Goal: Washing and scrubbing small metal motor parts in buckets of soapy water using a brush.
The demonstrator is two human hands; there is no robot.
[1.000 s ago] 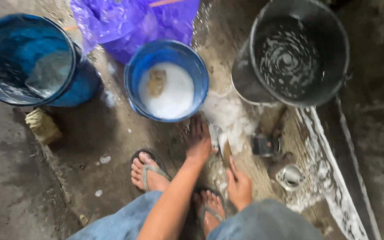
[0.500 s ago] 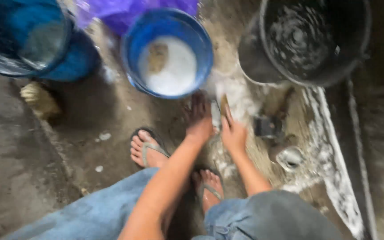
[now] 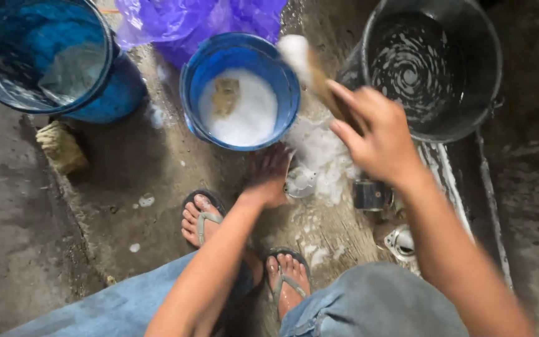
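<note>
Right hand [image 3: 378, 140] raised above the wet ground, fingers curled tight round the handle of a brush [image 3: 310, 65] — its foamy head sticks out past the fingertips, up and away from the palm, blurred, over the near rim of the small blue bucket [image 3: 288, 81]. Left hand [image 3: 269, 175] is down low, below and to the left of the right hand's grip, fingers spread and pressed on a small pale item [image 3: 299, 182] lying in suds [image 3: 322, 150] on the concrete; whether the fingers close round it or only rest on it cannot be told. Small blue bucket holds white foam with a brownish sponge-like lump [image 3: 224, 97] floating in it. Beyond the right hand's knuckles — a dark bucket [image 3: 491, 75] of swirled soapy water. Just under the right wrist, a small dark metal part [image 3: 372, 195], and a lighter one [image 3: 402, 242] nearer the knee. Far left of both hands: a large blue tub [image 3: 116, 93], a purple plastic bag [image 3: 188, 25], a straw-coloured scrub pad [image 3: 62, 146]. Feet in flip-flops [image 3: 202, 215], denim over the knees.
</note>
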